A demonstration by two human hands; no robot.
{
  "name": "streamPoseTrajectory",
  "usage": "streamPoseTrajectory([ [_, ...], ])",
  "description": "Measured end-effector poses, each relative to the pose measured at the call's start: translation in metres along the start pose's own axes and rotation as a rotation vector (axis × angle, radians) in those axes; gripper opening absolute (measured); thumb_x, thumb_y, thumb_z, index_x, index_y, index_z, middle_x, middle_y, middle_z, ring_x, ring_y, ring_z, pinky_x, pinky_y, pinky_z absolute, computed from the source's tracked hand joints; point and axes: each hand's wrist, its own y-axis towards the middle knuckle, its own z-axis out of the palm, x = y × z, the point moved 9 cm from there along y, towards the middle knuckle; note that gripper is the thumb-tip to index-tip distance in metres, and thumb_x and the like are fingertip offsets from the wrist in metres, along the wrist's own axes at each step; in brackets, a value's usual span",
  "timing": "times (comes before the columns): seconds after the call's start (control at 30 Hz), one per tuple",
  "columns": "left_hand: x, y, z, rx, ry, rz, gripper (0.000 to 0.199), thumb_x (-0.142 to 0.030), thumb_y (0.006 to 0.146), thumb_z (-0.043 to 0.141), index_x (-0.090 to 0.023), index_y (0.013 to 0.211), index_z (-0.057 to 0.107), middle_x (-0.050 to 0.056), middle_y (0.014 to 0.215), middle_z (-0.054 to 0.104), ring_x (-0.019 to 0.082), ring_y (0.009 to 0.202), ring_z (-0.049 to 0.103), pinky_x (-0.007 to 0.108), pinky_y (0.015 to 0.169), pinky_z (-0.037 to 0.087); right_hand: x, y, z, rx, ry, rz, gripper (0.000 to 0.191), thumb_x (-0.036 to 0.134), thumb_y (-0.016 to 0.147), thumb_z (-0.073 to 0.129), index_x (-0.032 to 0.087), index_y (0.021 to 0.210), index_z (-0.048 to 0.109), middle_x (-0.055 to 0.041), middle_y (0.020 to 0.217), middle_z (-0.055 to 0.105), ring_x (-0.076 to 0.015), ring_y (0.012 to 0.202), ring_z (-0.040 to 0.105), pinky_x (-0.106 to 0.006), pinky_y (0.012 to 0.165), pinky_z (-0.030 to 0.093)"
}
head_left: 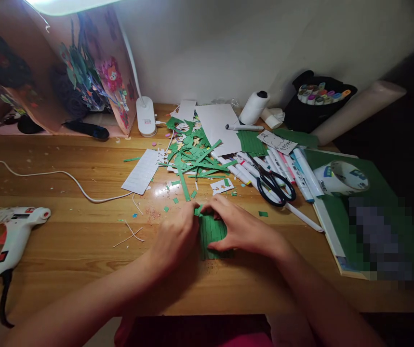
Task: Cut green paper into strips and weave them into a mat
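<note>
A small green panel point(212, 233) with vertical strip lines, seemingly of paper or card, lies on the wooden desk in front of me. My left hand point(178, 233) is closed at its upper left edge, thumb and fingers pinched together there. From the right, my right hand point(239, 224) curves over the panel, its fingertips at the top edge and its thumb pressed on the lower part. A small green paper piece point(198, 210) shows between the fingertips at the top. The right edge of the panel is partly hidden under my right hand.
Green paper scraps point(195, 154) are heaped beyond my hands. Black-handled scissors point(275, 185) lie on several markers point(282, 166). A glue gun point(19, 236) rests at the left, a tape roll point(342, 177) at the right. A white cable point(65, 173) crosses the desk.
</note>
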Motion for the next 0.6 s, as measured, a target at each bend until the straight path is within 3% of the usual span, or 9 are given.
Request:
streamPoseTrajectory([
  [0.4,0.0004,0.0016,0.0005,-0.005,-0.031,0.005,0.015,-0.013,0.088,0.04,-0.017,0.101,0.047,0.0,0.071,0.066,0.012,0.052,0.06,0.021,0.044,0.037,0.0029,0.0046,-0.0008,-0.119,-0.029,-0.001,0.024,0.014,0.069,0.065,0.02,0.09,0.054,-0.0022,0.09,0.052,-0.0173,0.081,0.052,-0.028,0.071,0.043],
  [0.6,0.0008,0.0013,-0.0002,-0.014,-0.011,0.001,0.014,-0.013,0.089,0.039,-0.017,0.099,0.048,0.001,0.073,0.065,0.012,0.052,0.059,0.022,0.044,0.037,-0.0019,0.004,-0.003,-0.241,0.03,0.053,0.011,0.012,0.076,0.058,0.02,0.083,0.055,-0.0014,0.086,0.051,-0.015,0.075,0.053,-0.027,0.067,0.044],
])
